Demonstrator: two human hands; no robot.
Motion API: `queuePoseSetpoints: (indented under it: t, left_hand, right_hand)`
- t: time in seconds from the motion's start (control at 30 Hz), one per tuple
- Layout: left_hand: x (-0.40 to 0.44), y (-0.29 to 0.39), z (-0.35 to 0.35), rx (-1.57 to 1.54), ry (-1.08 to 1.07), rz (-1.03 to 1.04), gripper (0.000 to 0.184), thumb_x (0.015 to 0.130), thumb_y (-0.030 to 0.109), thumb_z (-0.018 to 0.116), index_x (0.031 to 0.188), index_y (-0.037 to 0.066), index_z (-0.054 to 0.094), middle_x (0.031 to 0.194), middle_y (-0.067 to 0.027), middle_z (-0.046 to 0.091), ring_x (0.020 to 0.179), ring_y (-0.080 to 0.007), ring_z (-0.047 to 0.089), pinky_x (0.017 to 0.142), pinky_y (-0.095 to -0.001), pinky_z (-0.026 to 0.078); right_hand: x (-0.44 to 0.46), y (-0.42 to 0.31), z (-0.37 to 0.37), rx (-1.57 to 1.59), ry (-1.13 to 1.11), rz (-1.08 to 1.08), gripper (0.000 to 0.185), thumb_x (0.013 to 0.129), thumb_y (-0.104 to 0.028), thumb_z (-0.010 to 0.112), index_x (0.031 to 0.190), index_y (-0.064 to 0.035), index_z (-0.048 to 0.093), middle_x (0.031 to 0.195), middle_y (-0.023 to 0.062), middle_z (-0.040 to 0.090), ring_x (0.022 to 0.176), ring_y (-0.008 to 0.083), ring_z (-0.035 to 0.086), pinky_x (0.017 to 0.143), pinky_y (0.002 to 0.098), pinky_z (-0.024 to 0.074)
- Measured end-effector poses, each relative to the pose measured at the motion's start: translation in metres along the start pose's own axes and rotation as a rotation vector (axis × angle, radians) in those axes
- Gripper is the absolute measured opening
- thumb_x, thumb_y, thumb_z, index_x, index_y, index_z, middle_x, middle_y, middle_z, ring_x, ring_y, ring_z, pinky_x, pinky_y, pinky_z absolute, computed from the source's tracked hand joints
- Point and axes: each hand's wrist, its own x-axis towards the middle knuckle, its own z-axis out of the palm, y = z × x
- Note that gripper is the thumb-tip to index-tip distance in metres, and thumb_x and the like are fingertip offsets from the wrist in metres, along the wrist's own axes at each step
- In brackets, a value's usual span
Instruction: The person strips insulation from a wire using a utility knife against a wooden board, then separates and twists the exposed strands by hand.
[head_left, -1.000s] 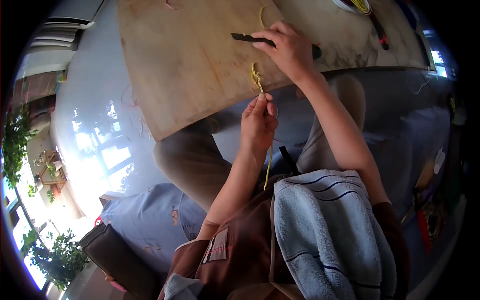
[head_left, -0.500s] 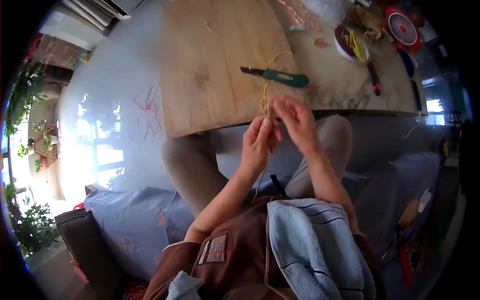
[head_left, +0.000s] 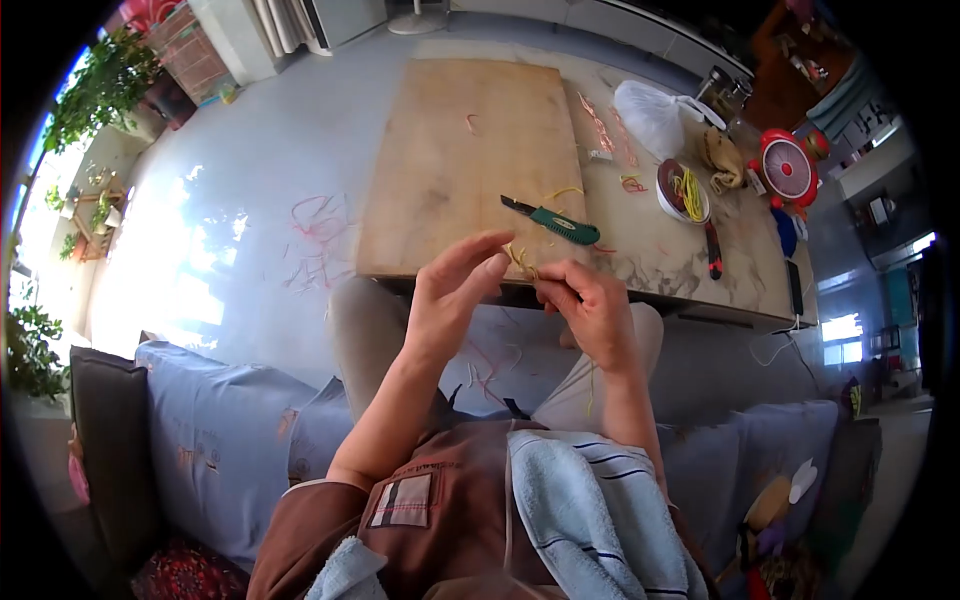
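My right hand (head_left: pixel 592 308) pinches a thin yellow wire (head_left: pixel 520 258) just above the table's near edge. The wire is bunched into small loops beside the fingertips, and a thin length of it hangs below the hand. To its left, my left hand (head_left: pixel 450 295) has its fingers stretched out and its thumb apart, close to the loops; whether it touches them I cannot tell. Just beyond the hands, a green utility knife (head_left: pixel 565 226) lies on the wooden board (head_left: pixel 460 150), its dark blade pointing left.
On the marble-patterned table (head_left: pixel 640 240) are a bowl of yellow wire (head_left: pixel 688 195), a red-and-black handled tool (head_left: pixel 714 252), copper-coloured strands (head_left: pixel 596 122), a white plastic bag (head_left: pixel 652 118) and a red fan (head_left: pixel 787 168). Red scraps (head_left: pixel 318 225) litter the floor at left.
My left hand has let go of the yellow wire and moved left, its fingers opening. My right hand now pinches the wire. The head view has shifted, showing more of the table.
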Motion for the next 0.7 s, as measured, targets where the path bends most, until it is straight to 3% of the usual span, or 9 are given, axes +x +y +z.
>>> queuePoseSetpoints:
  t: [0.2, 0.33, 0.43, 0.53, 0.63, 0.7]
  left_hand:
    - [-0.004, 0.016, 0.001, -0.149, -0.148, -0.036, 0.013, 0.084, 0.011, 0.061, 0.090, -0.002, 0.062, 0.074, -0.0033, 0.059, 0.058, -0.0091, 0.051, 0.055, -0.0206, 0.043]
    - [-0.013, 0.018, 0.008, -0.374, -0.229, -0.145, 0.013, 0.085, 0.010, 0.060, 0.090, -0.001, 0.061, 0.075, -0.0049, 0.060, 0.062, -0.0101, 0.054, 0.057, -0.0216, 0.045]
    - [-0.017, 0.017, 0.013, -0.488, -0.270, -0.154, 0.014, 0.085, 0.010, 0.059, 0.093, -0.001, 0.061, 0.077, -0.0040, 0.060, 0.066, -0.0101, 0.055, 0.060, -0.0224, 0.047]
    - [-0.024, 0.024, 0.019, -0.482, -0.244, -0.140, 0.016, 0.087, 0.010, 0.057, 0.095, -0.002, 0.060, 0.078, -0.0043, 0.060, 0.068, -0.0103, 0.056, 0.062, -0.0226, 0.047]
    - [-0.027, 0.025, 0.022, -0.415, -0.189, -0.114, 0.016, 0.087, 0.010, 0.056, 0.096, -0.003, 0.060, 0.079, -0.0045, 0.059, 0.070, -0.0104, 0.055, 0.064, -0.0225, 0.047]
    - [-0.028, 0.027, 0.021, -0.336, -0.151, -0.112, 0.016, 0.088, 0.010, 0.056, 0.097, -0.003, 0.059, 0.079, -0.0046, 0.059, 0.071, -0.0104, 0.055, 0.065, -0.0224, 0.046]
  right_hand:
    - [-0.013, -0.024, -0.002, 0.226, -0.018, 0.100, 0.012, 0.084, -0.002, 0.055, 0.095, -0.0024, 0.059, 0.069, 0.0062, 0.059, 0.060, 0.0062, 0.049, 0.056, 0.0217, 0.0410]
    - [-0.024, -0.034, 0.001, 0.283, 0.042, 0.144, 0.011, 0.085, -0.002, 0.054, 0.095, -0.0019, 0.059, 0.070, 0.0066, 0.059, 0.062, 0.0067, 0.050, 0.057, 0.0228, 0.0414]
    - [-0.030, -0.027, 0.011, 0.201, 0.218, -0.006, 0.010, 0.083, -0.002, 0.056, 0.093, -0.0020, 0.059, 0.071, 0.0086, 0.059, 0.061, 0.0126, 0.055, 0.058, 0.0249, 0.0435]
    - [-0.032, -0.028, 0.014, -0.070, 0.374, -0.169, 0.012, 0.079, -0.002, 0.061, 0.091, -0.0029, 0.059, 0.073, 0.0093, 0.059, 0.061, 0.0203, 0.057, 0.057, 0.0278, 0.0450]
    - [-0.029, -0.034, 0.003, -0.362, 0.416, -0.368, 0.017, 0.074, -0.002, 0.064, 0.091, -0.0042, 0.060, 0.074, 0.0088, 0.059, 0.062, 0.0255, 0.057, 0.056, 0.0308, 0.0452]
    - [-0.029, -0.038, -0.001, -0.417, 0.402, -0.366, 0.018, 0.073, -0.002, 0.064, 0.091, -0.0040, 0.060, 0.075, 0.0081, 0.059, 0.063, 0.0245, 0.057, 0.055, 0.0318, 0.0450]
